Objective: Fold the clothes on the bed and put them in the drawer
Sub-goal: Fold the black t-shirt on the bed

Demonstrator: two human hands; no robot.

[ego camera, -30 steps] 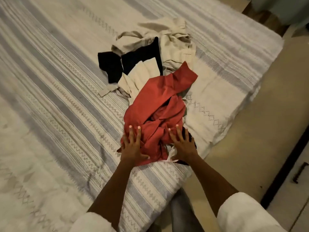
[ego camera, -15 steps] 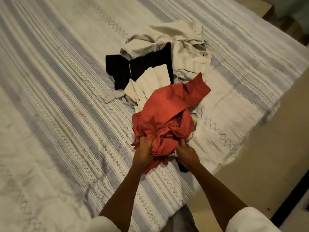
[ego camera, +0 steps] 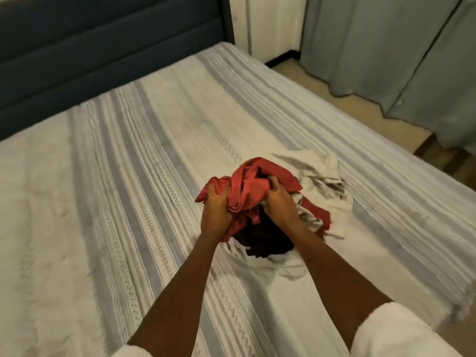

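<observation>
A crumpled red garment (ego camera: 251, 185) is bunched between both hands above the striped bed cover (ego camera: 128, 176). My left hand (ego camera: 215, 206) grips its left side and my right hand (ego camera: 279, 202) grips its right side, fingers curled into the cloth. Under and behind it lies the rest of the pile: a black garment (ego camera: 265, 239) below my wrists and cream garments (ego camera: 322, 181) to the right, partly hidden by the red one. No drawer is in view.
A dark blue padded headboard (ego camera: 103, 42) runs along the far side of the bed. Grey-green curtains (ego camera: 386, 47) hang at the right over a beige floor (ego camera: 360, 109). The bed's right edge falls off near the lower right.
Both hands went from lying flat on the red garment to gripping it and lifting it off the pile. The view has swung up, so the headboard and curtains now show.
</observation>
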